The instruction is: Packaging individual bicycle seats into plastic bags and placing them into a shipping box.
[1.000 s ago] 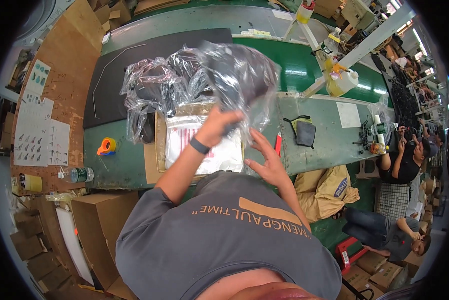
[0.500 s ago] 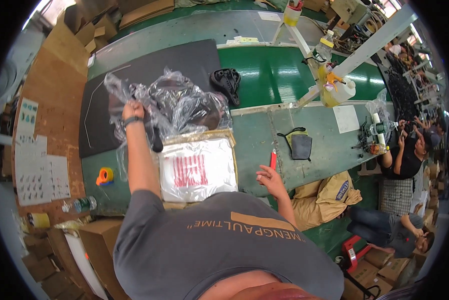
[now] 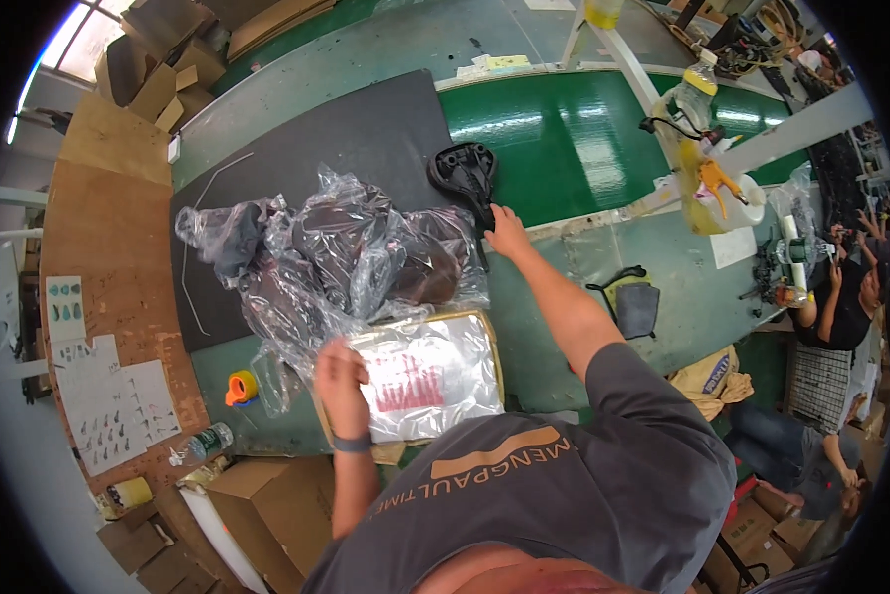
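My right hand (image 3: 505, 232) grips the narrow nose of a black bicycle saddle (image 3: 463, 170), which lies with its hollow underside up by the dark mat's right edge. Close to my body, my left hand (image 3: 340, 378) hovers at the left side of a silvery foil-covered pack (image 3: 427, 368) with red print. Its fingers are loosely bent and slightly blurred, with nothing visible in them. Beyond the pack lies a heap of clear plastic bags (image 3: 341, 247) with dark brown and black shapes inside.
A dark mat (image 3: 296, 148) covers the bench's far left part. Orange-yellow tape (image 3: 241, 387) and a plastic bottle (image 3: 201, 445) are at the left. A grey-green pouch (image 3: 636, 307) lies right of my forearm. A white post (image 3: 752, 148) with hanging bottles rises farther right; people work beyond.
My left hand has let go of the plastic bag and come back toward my body. My right hand has reached forward from near the red cutter and taken the saddle's nose.
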{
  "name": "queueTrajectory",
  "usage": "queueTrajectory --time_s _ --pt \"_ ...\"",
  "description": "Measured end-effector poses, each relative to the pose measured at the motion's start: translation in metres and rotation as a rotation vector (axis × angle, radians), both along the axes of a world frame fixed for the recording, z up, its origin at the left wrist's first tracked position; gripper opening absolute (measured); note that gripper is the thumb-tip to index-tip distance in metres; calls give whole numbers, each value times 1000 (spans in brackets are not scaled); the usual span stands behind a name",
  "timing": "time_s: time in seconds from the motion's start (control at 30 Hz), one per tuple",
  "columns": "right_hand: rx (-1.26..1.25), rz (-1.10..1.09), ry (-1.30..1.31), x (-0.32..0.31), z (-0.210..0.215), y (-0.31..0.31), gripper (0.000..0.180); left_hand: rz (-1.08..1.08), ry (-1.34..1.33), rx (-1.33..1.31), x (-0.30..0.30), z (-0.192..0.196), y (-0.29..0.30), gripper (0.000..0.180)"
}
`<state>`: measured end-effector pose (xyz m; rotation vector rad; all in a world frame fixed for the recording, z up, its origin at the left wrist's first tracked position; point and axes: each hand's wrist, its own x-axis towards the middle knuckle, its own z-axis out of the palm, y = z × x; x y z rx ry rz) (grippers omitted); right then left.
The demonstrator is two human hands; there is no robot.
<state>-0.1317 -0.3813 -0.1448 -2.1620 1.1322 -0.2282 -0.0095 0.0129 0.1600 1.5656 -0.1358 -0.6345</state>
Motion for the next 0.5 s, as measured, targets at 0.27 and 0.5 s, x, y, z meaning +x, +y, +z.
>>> queueTrajectory --time_s 0.27,0.5 --pt "-98 -136 -62 -7 6 16 47 -521 59 276 -77 -127 37 29" --pt "-224 -238 -145 -121 100 99 40 -889 -639 493 -101 -178 -2 24"
